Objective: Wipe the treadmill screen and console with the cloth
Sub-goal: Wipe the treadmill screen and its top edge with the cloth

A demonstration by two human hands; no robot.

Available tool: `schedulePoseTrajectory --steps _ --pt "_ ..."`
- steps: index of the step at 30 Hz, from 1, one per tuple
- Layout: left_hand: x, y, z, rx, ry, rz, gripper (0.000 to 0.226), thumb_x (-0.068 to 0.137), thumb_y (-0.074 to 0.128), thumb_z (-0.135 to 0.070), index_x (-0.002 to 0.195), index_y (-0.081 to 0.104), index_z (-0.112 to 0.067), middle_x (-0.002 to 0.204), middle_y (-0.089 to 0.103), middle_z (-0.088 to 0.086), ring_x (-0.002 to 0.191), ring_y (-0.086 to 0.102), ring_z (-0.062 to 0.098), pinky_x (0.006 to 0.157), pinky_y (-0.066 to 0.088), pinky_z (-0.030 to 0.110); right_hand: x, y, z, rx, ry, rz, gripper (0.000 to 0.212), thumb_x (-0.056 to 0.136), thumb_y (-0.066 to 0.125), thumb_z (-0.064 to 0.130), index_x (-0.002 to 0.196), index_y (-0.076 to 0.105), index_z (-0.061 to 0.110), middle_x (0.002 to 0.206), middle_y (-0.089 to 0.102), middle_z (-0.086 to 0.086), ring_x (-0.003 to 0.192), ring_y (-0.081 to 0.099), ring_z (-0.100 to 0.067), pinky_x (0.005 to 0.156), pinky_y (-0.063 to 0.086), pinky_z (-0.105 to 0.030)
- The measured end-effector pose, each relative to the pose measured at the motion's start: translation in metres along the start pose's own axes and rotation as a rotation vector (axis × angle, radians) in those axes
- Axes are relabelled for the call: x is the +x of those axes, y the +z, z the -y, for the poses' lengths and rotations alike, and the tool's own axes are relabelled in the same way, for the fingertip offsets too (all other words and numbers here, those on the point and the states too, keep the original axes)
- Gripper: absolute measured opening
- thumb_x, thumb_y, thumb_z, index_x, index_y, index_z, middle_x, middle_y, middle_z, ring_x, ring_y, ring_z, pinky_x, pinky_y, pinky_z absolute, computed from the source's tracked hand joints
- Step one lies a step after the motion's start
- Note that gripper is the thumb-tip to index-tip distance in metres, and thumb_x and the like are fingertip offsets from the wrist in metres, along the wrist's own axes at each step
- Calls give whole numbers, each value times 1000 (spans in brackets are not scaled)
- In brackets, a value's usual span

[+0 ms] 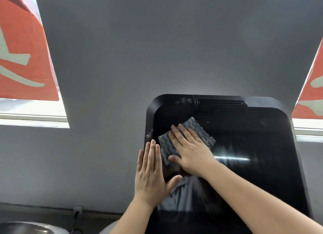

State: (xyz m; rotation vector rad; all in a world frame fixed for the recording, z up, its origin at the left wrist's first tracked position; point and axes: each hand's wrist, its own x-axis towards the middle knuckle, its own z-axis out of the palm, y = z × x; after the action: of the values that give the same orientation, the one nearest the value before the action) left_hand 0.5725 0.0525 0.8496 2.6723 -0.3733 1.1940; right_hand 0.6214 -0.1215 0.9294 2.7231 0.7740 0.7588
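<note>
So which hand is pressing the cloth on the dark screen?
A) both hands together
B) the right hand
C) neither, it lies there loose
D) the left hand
B: the right hand lies flat on the blue-grey cloth against the screen, while the left hand rests at the screen's left edge, off the cloth.

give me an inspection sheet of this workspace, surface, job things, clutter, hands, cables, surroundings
surface: glossy black treadmill screen, tilted, showing reflections and a light streak; slotted vent at its top edge
job's things: blue-grey wavy-patterned cloth lies flat on the screen's upper left
clutter: nothing seen
grippers: right hand presses flat on the cloth, fingers straight; left hand rests flat at the screen's left edge, holding nothing
cables: black cable runs down from a wall socket at lower left
surroundings: plain grey wall; two windows with orange-and-white banners; rounded grey object at bottom left, unclear
</note>
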Motion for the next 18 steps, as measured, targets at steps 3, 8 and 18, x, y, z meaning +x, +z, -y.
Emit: schedulePoseTrajectory --steps 3,8,18 --pt "-27 -1 -4 38 -115 47 110 91 25 -81 155 8 6 165 6 22 153 8 34 120 13 50 20 -11 11 76 110 58 81 91 -3 74 152 -17 22 163 -24 1 148 -29 -20 123 -10 -42" --pt "-63 9 -2 15 -190 83 109 91 29 -80 155 9 5 165 8 22 153 11 32 121 14 47 -12 5 44 115 83 8 89 94 2 76 158 5 15 167 -5 -5 153 -12 -24 122 0 -45" --pt "-83 8 8 -55 -159 108 96 97 28 -73 157 11 0 167 9 14 154 9 27 120 14 45 22 -7 40 103 73 39 87 88 -8 77 154 -11 21 164 -18 3 150 -22 -18 123 -11 -41"
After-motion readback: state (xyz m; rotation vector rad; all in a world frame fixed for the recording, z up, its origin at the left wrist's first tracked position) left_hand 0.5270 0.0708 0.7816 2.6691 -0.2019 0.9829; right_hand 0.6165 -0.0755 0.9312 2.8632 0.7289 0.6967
